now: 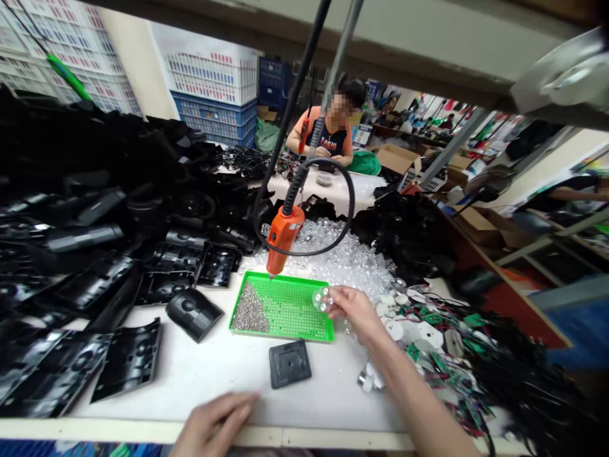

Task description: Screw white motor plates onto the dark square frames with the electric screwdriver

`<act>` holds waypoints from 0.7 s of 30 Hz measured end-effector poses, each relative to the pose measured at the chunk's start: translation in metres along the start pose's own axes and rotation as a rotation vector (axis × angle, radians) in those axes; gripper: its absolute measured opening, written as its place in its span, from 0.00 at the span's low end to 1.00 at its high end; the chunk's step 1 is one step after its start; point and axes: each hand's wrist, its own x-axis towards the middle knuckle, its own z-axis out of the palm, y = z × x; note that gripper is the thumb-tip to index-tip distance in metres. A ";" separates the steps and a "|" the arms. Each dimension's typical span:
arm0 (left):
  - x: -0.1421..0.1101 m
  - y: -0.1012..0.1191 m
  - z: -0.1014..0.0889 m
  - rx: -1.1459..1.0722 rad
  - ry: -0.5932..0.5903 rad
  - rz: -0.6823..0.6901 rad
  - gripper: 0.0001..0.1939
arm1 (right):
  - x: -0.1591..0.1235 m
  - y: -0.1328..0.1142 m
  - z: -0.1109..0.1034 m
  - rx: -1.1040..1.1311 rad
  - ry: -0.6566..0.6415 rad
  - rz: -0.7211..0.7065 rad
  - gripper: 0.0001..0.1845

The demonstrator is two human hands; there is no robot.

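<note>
My right hand (354, 308) pinches a clear plastic lens piece (323, 299) with several round lenses, above the right end of a green perforated tray (299, 317). Small metal screws (250, 310) lie heaped in the tray's left end. My left hand (216, 422) is at the front edge of the table, fingers stretched to the right and thumb apart, holding nothing. Just beyond it, a black square plastic part (290, 363) lies flat on the white table. An orange electric screwdriver (283, 238) hangs over the tray, tip down.
Behind the tray spreads a pile of clear lens pieces (352, 254). Black curved housings (194, 313) crowd the left side. Wired circuit boards (435, 311) and black cables (528, 362) are heaped at right. A co-worker (328, 130) sits across the table. A looped black cord (353, 203) hangs overhead.
</note>
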 end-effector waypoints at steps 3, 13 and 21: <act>0.024 0.041 0.043 -0.225 -0.093 0.044 0.14 | -0.050 0.023 0.025 -0.038 -0.050 0.030 0.23; 0.017 0.005 0.052 -0.330 -0.270 -0.182 0.14 | -0.142 0.072 0.032 -1.073 -0.076 -1.172 0.15; 0.049 0.005 0.048 0.281 -0.062 0.337 0.29 | -0.088 0.079 0.039 -1.181 -0.063 -1.158 0.11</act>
